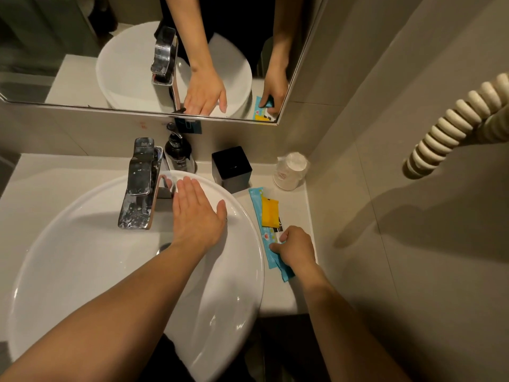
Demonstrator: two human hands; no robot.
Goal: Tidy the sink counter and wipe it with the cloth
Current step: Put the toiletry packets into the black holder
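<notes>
Fingers of the right hand (296,248) are pinching the near end of the blue packet (265,238), which lies on the counter (298,205) just right of the basin (248,271). It looks thin, light and floppy, a bit slick, so that end pinch should lift it, though it may droop. Its long axis runs away from the person toward the back wall, with a yellow sachet (270,213) lying on top. Left hand (197,213) rests flat and spread on the basin's far rim beside the tap (140,186), holding nothing. Beyond the packet stand a black box (231,165) and wrapped cups (290,172).
</notes>
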